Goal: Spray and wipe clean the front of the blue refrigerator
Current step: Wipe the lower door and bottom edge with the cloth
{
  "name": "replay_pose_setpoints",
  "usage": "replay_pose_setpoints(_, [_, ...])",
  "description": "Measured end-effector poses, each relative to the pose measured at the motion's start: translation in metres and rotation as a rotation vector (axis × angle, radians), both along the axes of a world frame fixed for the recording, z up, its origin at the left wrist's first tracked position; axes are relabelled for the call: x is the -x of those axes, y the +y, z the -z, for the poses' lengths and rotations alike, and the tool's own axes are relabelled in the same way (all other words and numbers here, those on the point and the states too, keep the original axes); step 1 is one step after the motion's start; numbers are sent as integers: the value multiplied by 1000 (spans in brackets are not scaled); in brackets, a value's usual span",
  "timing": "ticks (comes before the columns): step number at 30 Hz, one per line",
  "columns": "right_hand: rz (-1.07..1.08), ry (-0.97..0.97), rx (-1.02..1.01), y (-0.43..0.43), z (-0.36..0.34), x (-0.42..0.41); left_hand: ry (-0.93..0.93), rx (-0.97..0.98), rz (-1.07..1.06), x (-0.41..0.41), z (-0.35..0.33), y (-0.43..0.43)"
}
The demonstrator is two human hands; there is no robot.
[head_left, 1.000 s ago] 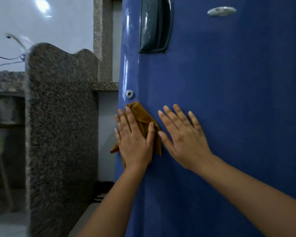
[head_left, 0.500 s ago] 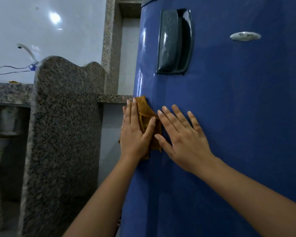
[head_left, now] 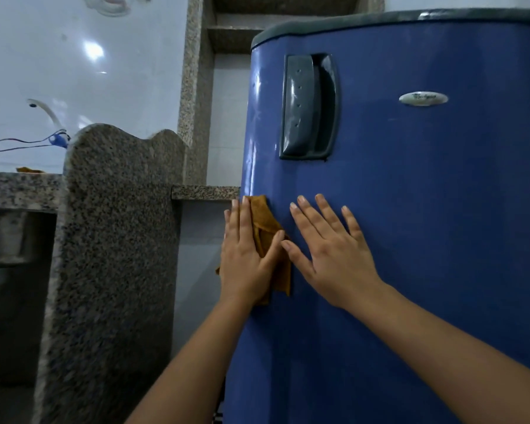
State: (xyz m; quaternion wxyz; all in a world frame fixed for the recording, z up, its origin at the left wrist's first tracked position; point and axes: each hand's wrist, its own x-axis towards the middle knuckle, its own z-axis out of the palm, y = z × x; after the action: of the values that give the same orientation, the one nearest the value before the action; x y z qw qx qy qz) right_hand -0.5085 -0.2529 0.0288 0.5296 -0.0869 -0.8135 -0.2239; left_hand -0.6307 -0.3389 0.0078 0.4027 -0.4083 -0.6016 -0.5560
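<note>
The blue refrigerator (head_left: 426, 224) fills the right half of the head view, with a dark grey handle (head_left: 308, 107) near its top left and an oval badge (head_left: 423, 98). My left hand (head_left: 247, 255) presses a brown cloth (head_left: 265, 223) flat against the door's left edge, below the handle. The cloth sticks out above and to the right of my fingers. Beside it, my right hand (head_left: 331, 255) lies flat and spread on the bare door with nothing in it. No spray bottle is in view.
A speckled granite partition (head_left: 114, 255) stands just left of the refrigerator, with a narrow gap between them. A granite ledge (head_left: 204, 192) bridges that gap. A counter (head_left: 16, 188) and white tiled wall lie further left, with a tap (head_left: 48, 114).
My left hand has slid the cloth up the door's left edge, over the small round lock, which no longer shows. The view has tilted upward, showing the refrigerator's top.
</note>
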Motion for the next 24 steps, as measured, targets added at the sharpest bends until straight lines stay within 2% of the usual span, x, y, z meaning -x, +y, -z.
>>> replay_pose_setpoints(4, [-34, -9, 33, -3, 3, 0, -109, -38, -49, -6, -36, 5])
replay_pose_setpoints(10, [33, -31, 4, 1, 19, -8, -91, -39, -85, -15, 30, 5])
replay_pose_setpoints(15, [19, -87, -62, -4, 34, -8, -176, -54, -87, -14, 11, 4])
replay_pose_setpoints(20, [44, -151, -113, 2, 54, -13, -136, -27, -91, -18, 52, 3])
replay_pose_setpoints(24, [52, -170, -110, 6, 64, -17, -228, -45, -44, -7, 35, 1])
